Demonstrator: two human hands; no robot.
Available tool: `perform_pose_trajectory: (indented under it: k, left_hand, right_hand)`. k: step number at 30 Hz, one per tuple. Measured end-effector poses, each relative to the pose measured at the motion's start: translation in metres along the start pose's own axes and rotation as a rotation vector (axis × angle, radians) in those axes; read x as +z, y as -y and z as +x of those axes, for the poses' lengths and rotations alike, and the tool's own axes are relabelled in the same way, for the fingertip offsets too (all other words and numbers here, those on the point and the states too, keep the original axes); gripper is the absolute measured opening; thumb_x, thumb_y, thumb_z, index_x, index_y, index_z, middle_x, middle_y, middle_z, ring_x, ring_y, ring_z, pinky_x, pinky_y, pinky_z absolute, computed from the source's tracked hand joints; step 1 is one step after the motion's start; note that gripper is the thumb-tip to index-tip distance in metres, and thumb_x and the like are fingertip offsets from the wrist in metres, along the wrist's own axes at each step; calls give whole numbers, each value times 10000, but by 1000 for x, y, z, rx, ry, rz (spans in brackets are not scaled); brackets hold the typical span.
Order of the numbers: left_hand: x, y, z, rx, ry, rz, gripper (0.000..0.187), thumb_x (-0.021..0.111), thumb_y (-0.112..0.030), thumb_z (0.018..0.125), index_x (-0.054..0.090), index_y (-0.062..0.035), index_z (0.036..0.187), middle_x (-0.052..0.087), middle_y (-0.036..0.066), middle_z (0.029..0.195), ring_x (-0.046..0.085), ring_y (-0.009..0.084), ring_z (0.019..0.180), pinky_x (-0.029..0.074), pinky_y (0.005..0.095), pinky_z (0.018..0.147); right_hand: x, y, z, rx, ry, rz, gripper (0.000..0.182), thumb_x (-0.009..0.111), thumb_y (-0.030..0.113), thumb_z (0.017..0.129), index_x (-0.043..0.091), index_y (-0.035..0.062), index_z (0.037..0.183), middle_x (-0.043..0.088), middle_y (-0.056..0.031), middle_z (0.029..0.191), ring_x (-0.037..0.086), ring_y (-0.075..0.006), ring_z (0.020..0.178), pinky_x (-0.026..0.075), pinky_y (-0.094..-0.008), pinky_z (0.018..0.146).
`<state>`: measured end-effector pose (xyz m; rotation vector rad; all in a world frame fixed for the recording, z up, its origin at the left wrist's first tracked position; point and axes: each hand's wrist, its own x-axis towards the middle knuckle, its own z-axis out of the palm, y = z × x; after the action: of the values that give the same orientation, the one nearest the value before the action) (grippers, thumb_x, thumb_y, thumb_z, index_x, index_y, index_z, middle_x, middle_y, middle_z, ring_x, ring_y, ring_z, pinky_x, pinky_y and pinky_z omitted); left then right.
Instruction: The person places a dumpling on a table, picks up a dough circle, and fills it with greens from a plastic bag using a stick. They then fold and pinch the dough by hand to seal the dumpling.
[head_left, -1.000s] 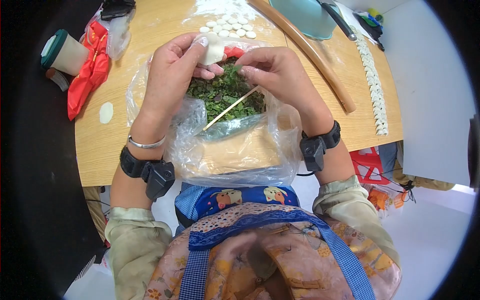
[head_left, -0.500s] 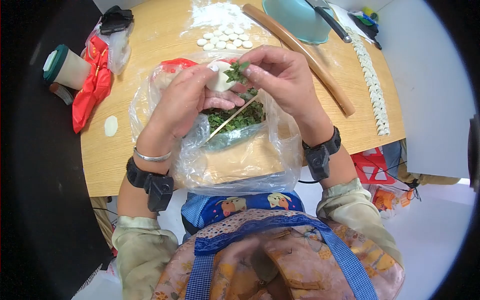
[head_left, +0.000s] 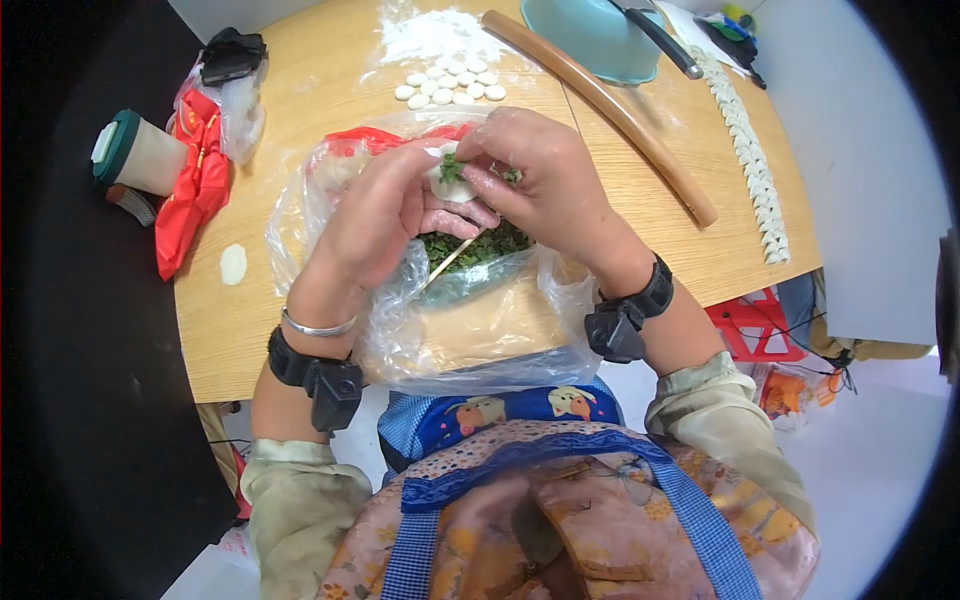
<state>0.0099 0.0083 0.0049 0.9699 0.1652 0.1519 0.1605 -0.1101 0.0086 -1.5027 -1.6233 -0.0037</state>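
My left hand (head_left: 385, 205) holds a thin round dough wrapper (head_left: 455, 190) between its thumb and fingers, above the filling. A small clump of leafy greens (head_left: 452, 168) lies against the wrapper's face. My right hand (head_left: 535, 170) pinches at this clump with thumb and fingers, its fingertips touching the wrapper; part of the grip is hidden. Beneath both hands, chopped greens (head_left: 485, 248) sit in a container inside a clear plastic bag (head_left: 395, 330). A light wooden stick (head_left: 447, 266) rests in the greens, its upper part hidden by my hands.
Beyond the bag are several small dough discs (head_left: 445, 85) and loose flour (head_left: 440, 35). A rolling pin (head_left: 610, 120), a teal basin (head_left: 590, 45) and a knife (head_left: 665, 45) lie at the right, beside a row of folded dumplings (head_left: 745, 150). One wrapper (head_left: 233, 264) and a cup (head_left: 145, 155) are left.
My right hand has brought the greens down and left onto the wrapper in my left hand. The whole view has shifted slightly.
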Motion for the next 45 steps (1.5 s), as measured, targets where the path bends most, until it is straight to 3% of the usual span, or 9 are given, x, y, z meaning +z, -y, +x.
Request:
perform_pose_trajectory:
  k: [5, 11, 18, 20, 24, 26, 32, 41, 45]
  left_hand:
    - [7, 2, 0, -6, -97, 253, 285, 457, -143, 998, 559, 43, 1188, 660, 100, 979, 677, 155, 829, 567, 245, 707]
    - [4, 2, 2, 47, -102, 191, 342, 460, -178, 1012, 517, 36, 1273, 656, 105, 1051, 681, 158, 820, 558, 225, 667]
    - [-2, 1, 2, 43, -79, 170, 348, 453, -182, 1014, 513, 37, 1277, 661, 108, 1040, 685, 167, 811, 555, 225, 656]
    - [-2, 2, 2, 53, -112, 140, 355, 459, -185, 1011, 510, 33, 1286, 665, 98, 1033, 687, 170, 818, 564, 235, 674]
    - [8, -1, 2, 34, -115, 115, 325, 428, -83, 987, 513, 56, 1268, 649, 147, 1072, 688, 202, 852, 571, 240, 696]
    - [11, 0, 0, 29, -90, 193, 331, 405, -102, 989, 517, 63, 1253, 645, 153, 1072, 681, 214, 898, 577, 263, 738]
    - [1, -1, 0, 7, 62, -28, 384, 339, -133, 983, 504, 97, 1243, 640, 165, 1070, 668, 247, 961, 574, 321, 827]
    - [4, 0, 2, -2, -28, 113, 370, 395, -13, 955, 467, 92, 1302, 610, 158, 1148, 666, 219, 988, 580, 276, 836]
    - [3, 3, 2, 11, -47, 140, 404, 440, -60, 975, 434, 67, 1358, 616, 110, 1166, 665, 166, 972, 579, 305, 827]
  right_hand:
    - [0, 2, 0, -60, 8, -129, 123, 679, 97, 744, 644, 60, 856, 602, -96, 792, 601, -300, 731, 493, -389, 640]
    - [-12, 8, 4, 130, 36, 167, 180, 659, 46, 758, 641, 32, 937, 595, -94, 793, 616, -226, 733, 501, -329, 659]
    - [-18, 4, 5, 92, -17, 133, 176, 645, 35, 781, 636, 23, 956, 596, -98, 824, 618, -205, 732, 503, -307, 663]
    - [-16, 2, 3, 29, 14, 135, 211, 675, 44, 772, 652, 41, 982, 613, -44, 855, 588, -149, 788, 450, -275, 657]
    - [-10, -2, 4, -76, 37, 60, 195, 682, 42, 779, 651, 35, 971, 607, -65, 842, 590, -198, 804, 465, -314, 697]
    - [-7, -3, 3, -83, 45, 11, 197, 709, 88, 737, 665, 72, 928, 611, -88, 851, 596, -290, 819, 497, -386, 699]
    - [-7, -5, 2, -98, 23, -6, 144, 698, 92, 745, 674, 66, 884, 615, -94, 820, 602, -289, 825, 498, -384, 702]
    - [-9, -3, 2, -75, 32, -5, 126, 688, 85, 753, 673, 55, 875, 618, -96, 827, 607, -289, 832, 501, -382, 702]
    - [-9, -3, 2, -95, 38, -9, 122, 685, 81, 755, 671, 53, 873, 619, -95, 825, 606, -289, 828, 499, -385, 695]
